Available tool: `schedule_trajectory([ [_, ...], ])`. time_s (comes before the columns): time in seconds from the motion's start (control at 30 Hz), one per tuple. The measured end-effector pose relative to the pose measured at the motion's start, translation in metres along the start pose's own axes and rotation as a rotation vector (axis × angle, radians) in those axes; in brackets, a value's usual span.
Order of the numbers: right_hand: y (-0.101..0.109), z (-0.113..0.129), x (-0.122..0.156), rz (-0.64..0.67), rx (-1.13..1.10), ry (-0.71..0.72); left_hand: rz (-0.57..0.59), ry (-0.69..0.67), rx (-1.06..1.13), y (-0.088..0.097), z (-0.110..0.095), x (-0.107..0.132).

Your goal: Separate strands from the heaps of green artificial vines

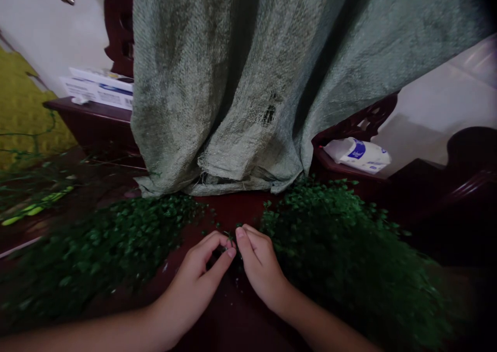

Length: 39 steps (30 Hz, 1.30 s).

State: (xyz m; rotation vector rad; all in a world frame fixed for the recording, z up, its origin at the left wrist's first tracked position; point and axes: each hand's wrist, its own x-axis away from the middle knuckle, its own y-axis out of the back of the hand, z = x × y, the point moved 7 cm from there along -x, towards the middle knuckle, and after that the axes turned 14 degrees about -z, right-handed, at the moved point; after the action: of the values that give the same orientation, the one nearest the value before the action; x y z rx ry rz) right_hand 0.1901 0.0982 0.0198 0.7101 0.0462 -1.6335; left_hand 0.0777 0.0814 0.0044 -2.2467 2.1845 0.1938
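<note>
My left hand [200,272] and my right hand [258,261] meet low in the middle of the head view, over a dark red wooden surface [233,310]. The fingertips of both are pinched together on a small green sprig [230,236] between them. A flat heap of small green leaves [112,243] lies to the left of my left hand. A bigger mound of leafy stems [341,248] lies right beside my right hand. Both forearms come in from the bottom edge.
A large grey-green woven sack [248,83] with a torn hole stands just behind the leaves. White boxes [99,88] rest on a dark wooden ledge at the left. A white packet [357,155] lies at the right, near dark carved furniture [466,176].
</note>
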Motion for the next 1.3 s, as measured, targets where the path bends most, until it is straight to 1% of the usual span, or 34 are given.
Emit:
schedule_trajectory([
  [0.13,0.004,0.002,0.001,-0.022,0.012,-0.018,-0.025,0.046,0.024,0.001,0.0,-0.002],
  [0.23,0.009,0.012,0.004,-0.029,-0.043,0.007,-0.044,0.072,0.049,0.002,0.001,-0.002],
  [0.3,0.011,0.02,0.007,-0.016,-0.094,0.064,-0.048,0.086,0.066,0.003,0.002,-0.001],
  [0.4,0.013,0.031,0.01,-0.04,-0.116,0.179,-0.057,0.115,0.093,0.003,0.004,0.001],
  [0.53,0.012,0.036,0.009,-0.056,-0.101,0.268,-0.077,0.129,0.125,0.004,0.003,0.001],
  [0.63,0.012,0.037,0.007,-0.058,-0.091,0.274,-0.088,0.134,0.131,0.005,0.003,0.001],
  [0.83,0.014,0.041,0.006,-0.046,-0.096,0.258,-0.074,0.142,0.124,0.005,0.005,0.0],
  [1.07,0.016,0.038,0.005,-0.099,-0.114,0.253,-0.057,0.103,0.105,0.004,0.001,0.0],
  [1.3,0.017,0.04,0.004,-0.115,-0.13,0.248,-0.052,0.09,0.091,0.004,0.0,0.0],
])
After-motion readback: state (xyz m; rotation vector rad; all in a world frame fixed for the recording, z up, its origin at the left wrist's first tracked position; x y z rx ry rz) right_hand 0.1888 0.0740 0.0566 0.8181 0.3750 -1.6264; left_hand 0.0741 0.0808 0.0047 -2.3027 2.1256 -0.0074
